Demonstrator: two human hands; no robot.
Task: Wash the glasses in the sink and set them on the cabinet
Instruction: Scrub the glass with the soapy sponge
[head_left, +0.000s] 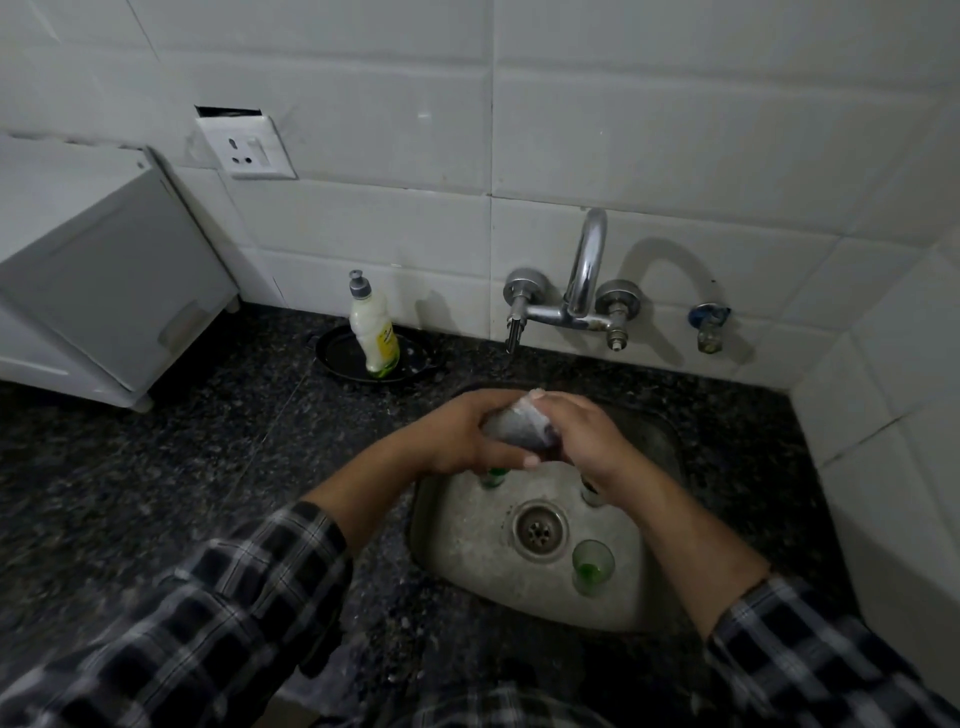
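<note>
while both hands rub it, soapy glass (519, 426) blurs.

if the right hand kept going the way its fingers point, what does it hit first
The right hand points left across the sink, straight into the scrub pad it holds, with the left hand just beyond.

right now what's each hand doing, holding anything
Left hand: closed around a soapy glass over the sink.
Right hand: closed on the same glass from the other side.
</note>
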